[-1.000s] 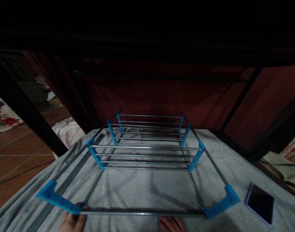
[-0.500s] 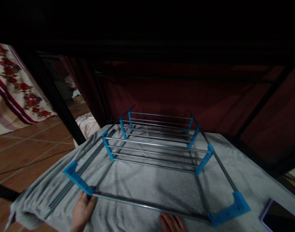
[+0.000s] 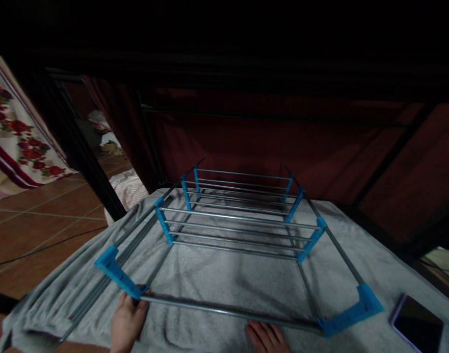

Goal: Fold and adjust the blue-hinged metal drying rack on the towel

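At the near end, our left hand (image 3: 127,318) pinches the bracket (image 3: 123,281), our right hand (image 3: 266,337), fingers together, lies at the bar (image 3: 209,308), and we should steady both

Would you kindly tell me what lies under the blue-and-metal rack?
A grey blanket shows through the rack; whatever lies beneath that blanket is covered and cannot be seen.
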`<state>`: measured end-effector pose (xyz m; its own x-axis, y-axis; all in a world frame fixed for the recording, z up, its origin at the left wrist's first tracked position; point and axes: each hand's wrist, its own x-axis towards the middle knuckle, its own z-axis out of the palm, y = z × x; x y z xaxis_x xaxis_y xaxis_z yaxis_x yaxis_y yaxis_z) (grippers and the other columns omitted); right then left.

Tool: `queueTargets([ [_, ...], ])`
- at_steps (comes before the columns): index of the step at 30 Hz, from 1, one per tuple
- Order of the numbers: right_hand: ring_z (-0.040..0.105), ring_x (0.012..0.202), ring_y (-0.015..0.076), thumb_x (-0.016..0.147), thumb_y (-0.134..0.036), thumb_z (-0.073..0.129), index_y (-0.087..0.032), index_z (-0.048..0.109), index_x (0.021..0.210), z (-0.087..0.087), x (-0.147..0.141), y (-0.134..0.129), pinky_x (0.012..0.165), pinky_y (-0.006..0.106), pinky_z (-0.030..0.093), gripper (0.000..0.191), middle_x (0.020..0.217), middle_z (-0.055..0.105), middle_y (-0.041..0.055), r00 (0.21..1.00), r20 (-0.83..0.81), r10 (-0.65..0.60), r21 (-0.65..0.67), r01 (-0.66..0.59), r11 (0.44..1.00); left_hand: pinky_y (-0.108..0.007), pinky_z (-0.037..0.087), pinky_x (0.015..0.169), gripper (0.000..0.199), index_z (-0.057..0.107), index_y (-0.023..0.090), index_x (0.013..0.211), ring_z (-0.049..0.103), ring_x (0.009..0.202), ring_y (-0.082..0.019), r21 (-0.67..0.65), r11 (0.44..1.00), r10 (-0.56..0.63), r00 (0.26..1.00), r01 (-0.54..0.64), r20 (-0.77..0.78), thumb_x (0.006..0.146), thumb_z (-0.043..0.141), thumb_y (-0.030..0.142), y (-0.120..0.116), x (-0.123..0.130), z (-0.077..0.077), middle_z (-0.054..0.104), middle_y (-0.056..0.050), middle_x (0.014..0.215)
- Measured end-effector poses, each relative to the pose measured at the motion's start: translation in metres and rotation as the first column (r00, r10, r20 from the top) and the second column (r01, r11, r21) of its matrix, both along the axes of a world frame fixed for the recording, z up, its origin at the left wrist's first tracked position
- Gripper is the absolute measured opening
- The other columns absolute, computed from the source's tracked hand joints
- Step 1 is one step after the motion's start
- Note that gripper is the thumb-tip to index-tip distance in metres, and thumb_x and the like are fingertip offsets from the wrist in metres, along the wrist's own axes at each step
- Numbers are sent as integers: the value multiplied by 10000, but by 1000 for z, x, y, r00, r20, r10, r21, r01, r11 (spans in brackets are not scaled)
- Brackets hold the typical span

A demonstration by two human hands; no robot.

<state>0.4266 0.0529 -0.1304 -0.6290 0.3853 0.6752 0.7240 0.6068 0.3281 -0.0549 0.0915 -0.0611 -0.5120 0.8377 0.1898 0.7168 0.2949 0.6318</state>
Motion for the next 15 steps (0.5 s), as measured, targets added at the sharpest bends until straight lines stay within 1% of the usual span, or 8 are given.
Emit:
queueTargets([
  [3, 665, 930, 179, 1024, -361, 488, -353, 794, 1151, 9, 3, 0, 855, 306, 485, 331, 1128, 808, -48, 1000, 23, -15, 8, 15, 1000, -450, 569, 869, 496, 726, 179, 1025, 702, 1046, -347, 5, 1000, -14, 1000, 14, 7, 831, 445, 539, 1, 1, -5, 681, -182, 1263],
  [6, 650, 916, 184, 1009, -346, 510, -353, 787, 1167, 16, 3, -1, 858, 306, 478, 319, 1115, 805, -43, 998, 58, -30, 11, 29, 1000, -457, 570, 871, 521, 711, 190, 1062, 696, 1043, -346, -2, 1000, 3, 1000, -3, -11, 839, 424, 563, 1, 1, -10, 684, -176, 1254],
  [9, 634, 921, 197, 989, -338, 545, -347, 774, 1187, 19, 3, -2, 866, 305, 467, 303, 1117, 798, -26, 995, 89, -42, 5, 41, 999, -466, 571, 879, 566, 703, 184, 1105, 693, 1048, -354, -17, 1000, -5, 999, 4, -44, 855, 389, 584, 2, -1, -15, 680, -184, 1232],
  [12, 623, 940, 197, 973, -343, 585, -338, 745, 1227, 20, 4, -2, 873, 293, 459, 301, 1137, 786, -17, 993, 107, -44, -18, 46, 999, -475, 567, 913, 570, 706, 185, 1089, 690, 1087, -363, -16, 1000, -28, 998, 27, -60, 879, 353, 579, 1, -2, -18, 672, -191, 1251],
  [15, 620, 960, 187, 983, -368, 591, -349, 722, 1257, 21, 6, -2, 885, 277, 459, 304, 1146, 780, -24, 993, 116, -34, -41, 38, 998, -478, 572, 880, 579, 707, 190, 1100, 696, 1070, -369, -49, 998, -34, 998, 31, -60, 902, 339, 591, 1, -2, -20, 666, -187, 1275],
])
